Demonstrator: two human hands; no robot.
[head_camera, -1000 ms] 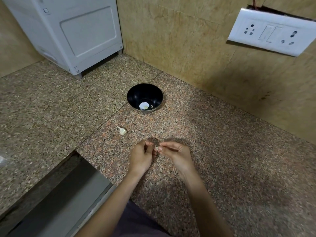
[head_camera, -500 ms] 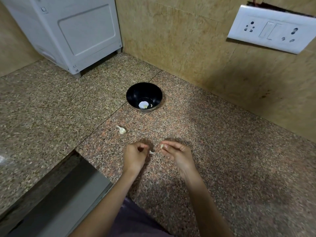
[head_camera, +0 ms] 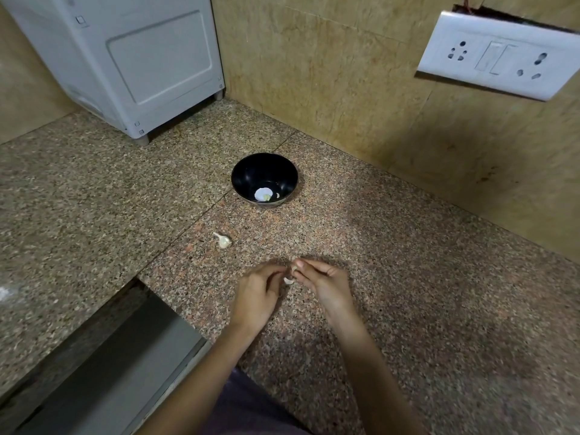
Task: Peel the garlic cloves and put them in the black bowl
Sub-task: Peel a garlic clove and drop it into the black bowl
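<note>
Garlic clove (head_camera: 295, 267) is pinched at the fingertips of the right grip (head_camera: 326, 285), low over the table (head_camera: 423, 277) and well short of the black bowl (head_camera: 241, 166) at 12 o'clock. Left grip (head_camera: 255, 293) is curled, with its fingertips brought up against the clove from 9 o'clock. A pale scrap (head_camera: 288, 281) is seen between the two grips. Whether it is pinched by the left or lying loose cannot be told. Step is judged as mid-peel.

Risks from here:
- Clove is small and held by the tips only. If the skin is yanked hard, the clove could be popped out of the pinch and lost on the speckled table.
- Skin is likely to be torn off in fragments, so a bit left on would be carried into the bowl. A check before the drop is advised.
- The scrap could be stuck to a finger and shed into the bowl with the clove. Pale pieces (head_camera: 263, 194) are lying in the bowl bottom. Whether all are clean cloves cannot be told.
- A recess (head_camera: 110, 356) is open at 8 o'clock of the grips, and anything flicked that way could be lost into it.
- Second clove (head_camera: 223, 240), apparently unpeeled, is lying at 10 o'clock, apart from the grips. It could be knocked on the reach to the bowl.
</note>
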